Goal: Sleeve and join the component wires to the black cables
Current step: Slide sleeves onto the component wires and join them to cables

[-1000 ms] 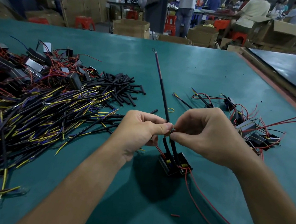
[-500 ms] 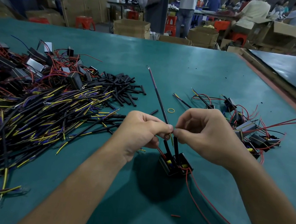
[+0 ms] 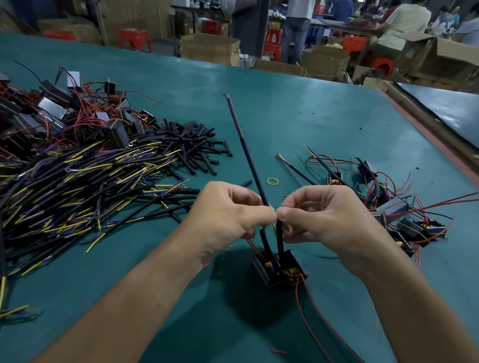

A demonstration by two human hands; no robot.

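Above black component (image 3: 278, 271), long thin slanted black cable (image 3: 249, 164)

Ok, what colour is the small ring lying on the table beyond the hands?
The ring is yellow; head view.

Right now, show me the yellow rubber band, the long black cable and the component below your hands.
yellow rubber band (image 3: 272, 184), head view, ring's near edge.
long black cable (image 3: 253, 168), head view, black sheath, mid-length.
component (image 3: 273, 274), head view, its open top.
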